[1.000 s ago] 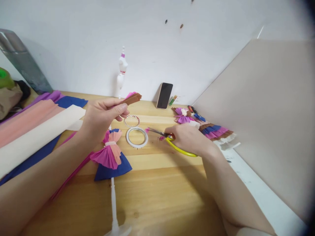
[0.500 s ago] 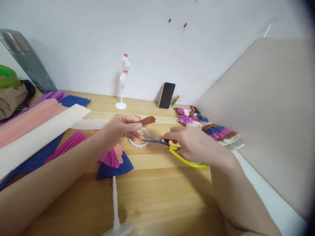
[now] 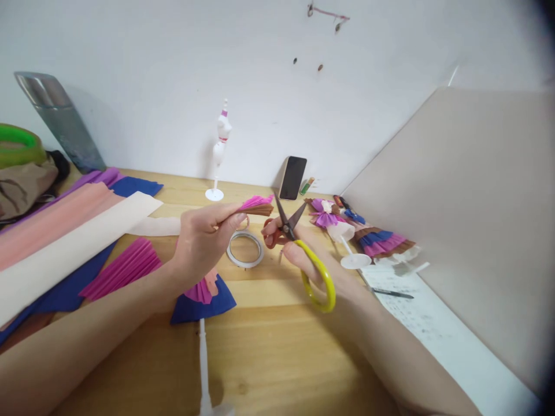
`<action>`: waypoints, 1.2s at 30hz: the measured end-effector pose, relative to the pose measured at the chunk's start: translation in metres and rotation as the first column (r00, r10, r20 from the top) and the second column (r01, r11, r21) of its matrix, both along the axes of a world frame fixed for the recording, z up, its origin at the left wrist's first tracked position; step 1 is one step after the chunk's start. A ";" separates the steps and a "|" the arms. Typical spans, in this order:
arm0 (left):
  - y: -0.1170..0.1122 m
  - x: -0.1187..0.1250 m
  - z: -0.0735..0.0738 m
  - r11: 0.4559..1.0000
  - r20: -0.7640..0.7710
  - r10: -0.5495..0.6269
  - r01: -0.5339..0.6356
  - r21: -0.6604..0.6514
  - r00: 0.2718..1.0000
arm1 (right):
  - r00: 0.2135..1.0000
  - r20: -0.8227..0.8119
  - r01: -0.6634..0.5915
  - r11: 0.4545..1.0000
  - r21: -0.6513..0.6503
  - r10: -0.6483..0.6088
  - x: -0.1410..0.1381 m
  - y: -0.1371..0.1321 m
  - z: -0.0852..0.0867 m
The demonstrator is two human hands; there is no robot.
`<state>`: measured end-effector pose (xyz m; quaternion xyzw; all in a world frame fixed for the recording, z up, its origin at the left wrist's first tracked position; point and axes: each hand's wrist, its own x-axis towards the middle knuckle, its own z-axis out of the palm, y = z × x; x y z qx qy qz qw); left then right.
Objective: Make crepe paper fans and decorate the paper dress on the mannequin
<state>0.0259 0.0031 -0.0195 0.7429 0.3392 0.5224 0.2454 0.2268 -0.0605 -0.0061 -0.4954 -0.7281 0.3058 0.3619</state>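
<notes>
The left hand (image 3: 203,238) is closed around a folded paper bundle (image 3: 259,206), pink on top and brown below. It pinches it between thumb and fingers, and the free end points to the right. The bundle is in the air above the middle of the surface (image 3: 277,341), a little toward the far edge.

The right hand (image 3: 314,271) grips the scissors (image 3: 287,227), with fingers through the yellow handle and the thumb at the red one. The blades stand apart in a V and point up and away, just beside the free end of the bundle. I cannot tell if they touch it.

Under the two hands a white tape ring (image 3: 245,249) lies flat on the surface. Nearer to the person, a paper dress (image 3: 202,296) in pink, peach and blue lies on its white stand, partly hidden by the left wrist.

Long crepe paper sheets (image 3: 65,231) cover the left edge, with a pink pleated piece (image 3: 124,267) beside them. At the far edge stand a small white mannequin (image 3: 219,147) and a phone (image 3: 292,177) leaning on the wall. Toward the far right corner lie more small paper dresses (image 3: 375,238), and along the right edge a white sheet (image 3: 429,329) with a pen (image 3: 392,293) on it
</notes>
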 end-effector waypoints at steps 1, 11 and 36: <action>-0.001 0.000 0.000 0.998 -0.042 0.031 -0.029 0.058 0.999 | 1.000 -0.026 -0.005 1.000 -0.002 0.005 -0.005 -0.002 -0.004; -0.009 0.001 0.003 0.924 -0.243 0.192 -0.092 0.370 0.951 | 0.974 -0.223 -0.042 0.999 0.020 0.046 -0.024 -0.005 -0.026; -0.010 0.004 -0.006 0.679 -0.280 0.426 -0.099 0.728 0.860 | 0.954 -0.260 0.145 0.989 -0.029 -0.148 -0.043 -0.008 -0.037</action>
